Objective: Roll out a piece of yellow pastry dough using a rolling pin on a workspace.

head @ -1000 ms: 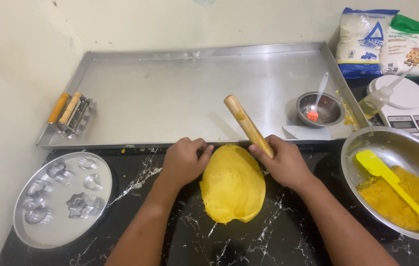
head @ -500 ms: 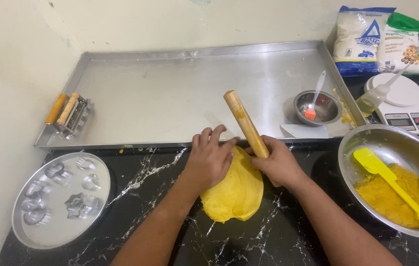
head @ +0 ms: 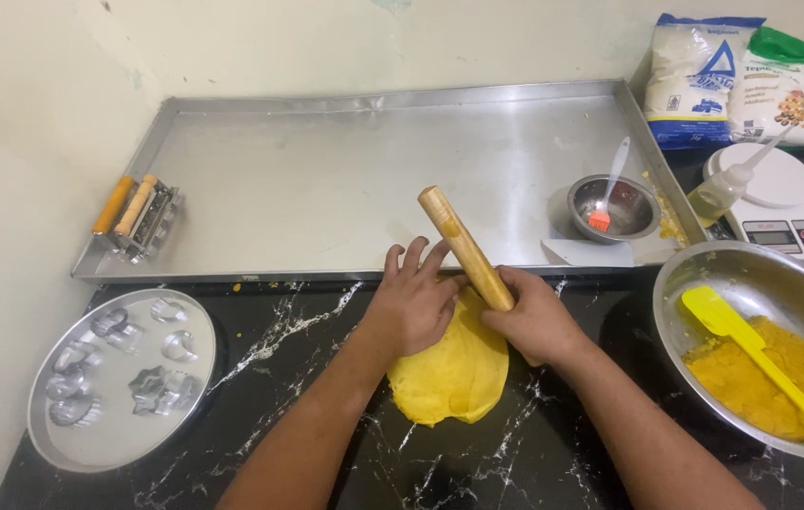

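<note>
Gripping wooden rolling pin (head: 465, 247) in right hand (head: 532, 316), left hand (head: 413, 304) pressing flat on yellow dough (head: 449, 373) (flattened partly, uneven; cutters (head: 114, 364) lying unused, near left).

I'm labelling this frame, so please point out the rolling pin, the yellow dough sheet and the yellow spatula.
rolling pin (head: 459, 242), head view, middle of the wooden shaft.
yellow dough sheet (head: 449, 373), head view, flat centre.
yellow spatula (head: 716, 313), head view, its blade.

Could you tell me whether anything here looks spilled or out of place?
Only small things: yellow crumbs lie scattered along the tray's right edge beside the small bowl. Nothing else looks askew or damaged.
</note>
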